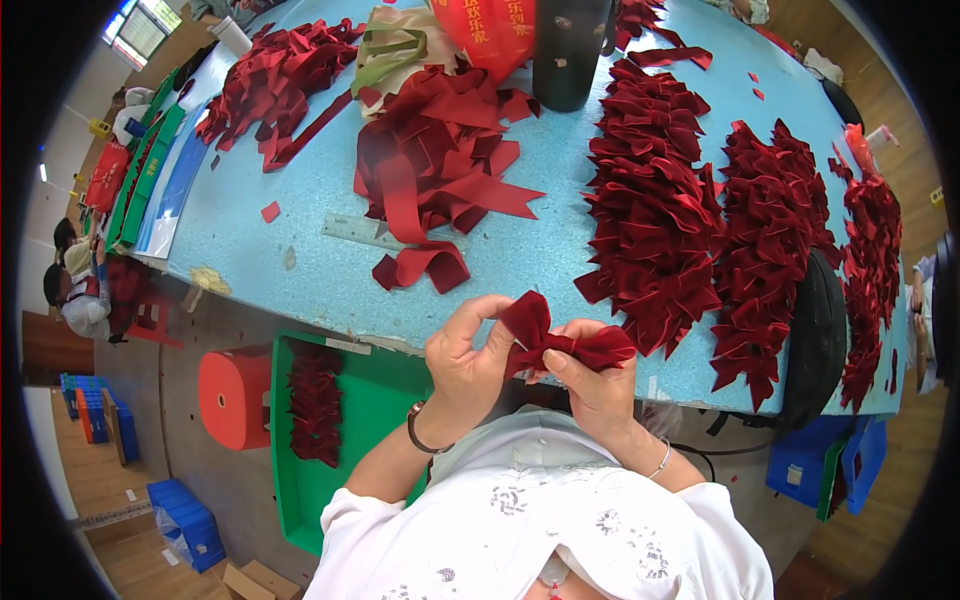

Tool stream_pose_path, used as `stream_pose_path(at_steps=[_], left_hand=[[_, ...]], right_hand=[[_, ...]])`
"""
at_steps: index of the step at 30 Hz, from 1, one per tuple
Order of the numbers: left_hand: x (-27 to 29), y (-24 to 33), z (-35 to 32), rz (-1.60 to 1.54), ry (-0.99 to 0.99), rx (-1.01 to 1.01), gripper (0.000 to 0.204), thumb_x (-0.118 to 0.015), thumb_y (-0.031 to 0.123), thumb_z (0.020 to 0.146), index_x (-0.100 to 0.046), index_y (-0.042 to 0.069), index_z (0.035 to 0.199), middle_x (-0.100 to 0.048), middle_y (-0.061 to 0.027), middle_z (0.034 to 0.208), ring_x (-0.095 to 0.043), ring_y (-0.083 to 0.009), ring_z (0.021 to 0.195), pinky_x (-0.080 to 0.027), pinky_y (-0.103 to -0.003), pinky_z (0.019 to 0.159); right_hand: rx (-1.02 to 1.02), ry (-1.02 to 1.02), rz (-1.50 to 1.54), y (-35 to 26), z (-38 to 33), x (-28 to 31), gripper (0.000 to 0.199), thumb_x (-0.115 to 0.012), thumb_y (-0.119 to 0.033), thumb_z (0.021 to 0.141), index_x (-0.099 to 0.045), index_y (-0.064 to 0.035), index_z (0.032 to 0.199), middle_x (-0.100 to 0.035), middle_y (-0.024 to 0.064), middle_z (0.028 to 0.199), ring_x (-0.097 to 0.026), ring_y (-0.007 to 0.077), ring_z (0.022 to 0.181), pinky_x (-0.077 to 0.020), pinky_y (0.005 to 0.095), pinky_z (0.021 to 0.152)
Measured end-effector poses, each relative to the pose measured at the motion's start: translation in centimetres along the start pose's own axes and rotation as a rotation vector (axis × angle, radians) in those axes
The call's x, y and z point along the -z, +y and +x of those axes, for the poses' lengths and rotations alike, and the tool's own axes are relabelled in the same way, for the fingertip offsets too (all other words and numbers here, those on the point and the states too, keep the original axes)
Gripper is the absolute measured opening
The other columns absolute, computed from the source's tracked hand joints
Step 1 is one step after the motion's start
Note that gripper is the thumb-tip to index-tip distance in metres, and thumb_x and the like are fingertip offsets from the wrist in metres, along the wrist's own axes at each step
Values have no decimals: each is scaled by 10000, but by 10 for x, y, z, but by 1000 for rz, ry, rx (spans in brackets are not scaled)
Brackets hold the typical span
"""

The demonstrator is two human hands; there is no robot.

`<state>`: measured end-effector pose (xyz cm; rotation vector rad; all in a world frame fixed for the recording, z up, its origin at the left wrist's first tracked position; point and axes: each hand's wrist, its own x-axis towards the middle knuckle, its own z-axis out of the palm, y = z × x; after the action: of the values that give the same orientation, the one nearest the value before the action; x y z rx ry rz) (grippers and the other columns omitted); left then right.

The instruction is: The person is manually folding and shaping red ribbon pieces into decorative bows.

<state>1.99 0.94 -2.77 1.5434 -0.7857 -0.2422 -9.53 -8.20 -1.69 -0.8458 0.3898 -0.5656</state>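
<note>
A dark red velvet bow (548,338) is held between my two hands just over the table's near edge. My left hand (468,350) pinches its left loop between thumb and fingers. On the other side, my right hand (592,385) has its thumb pressed near the knot, with its fingers behind the bow and partly hidden. Beyond my hands lies a loose heap of red ribbon strips (430,150), and one curled ribbon end hangs toward me. A clear ruler (360,230) lies partly under that ribbon. Right of my hands, finished-looking bows (655,220) are stacked in a long row.
More rows of bows (765,250) fill the right side, beside a black bag (815,335). A dark tumbler (568,55) stands at the back near a red bag (485,35). Below the blue table (290,215) sit a green crate (370,400) and a red stool (235,398).
</note>
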Motion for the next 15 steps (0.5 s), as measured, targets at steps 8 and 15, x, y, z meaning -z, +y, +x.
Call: stream_pose_path(at_steps=[8, 15], left_hand=[[-14, -1, 5, 111, 222, -255, 219, -603, 70, 864, -551, 1, 1065, -630, -98, 872, -607, -135, 796, -487, -249, 661], [9, 1, 19, -510, -310, 213, 209, -593, 28, 866, -533, -23, 1059, -610, -59, 877, -592, -105, 798, -483, -215, 697]], right_hand=[[-1, -21, -14, 3, 3, 0, 104, -599, 60, 815, -585, 49, 918, -636, 99, 804, -629, 153, 707, -544, 277, 660], [-17, -27, -2, 3, 4, 4, 84, -607, 45, 816, -592, 41, 899, -638, 90, 782, -624, 143, 693, -536, 273, 647]])
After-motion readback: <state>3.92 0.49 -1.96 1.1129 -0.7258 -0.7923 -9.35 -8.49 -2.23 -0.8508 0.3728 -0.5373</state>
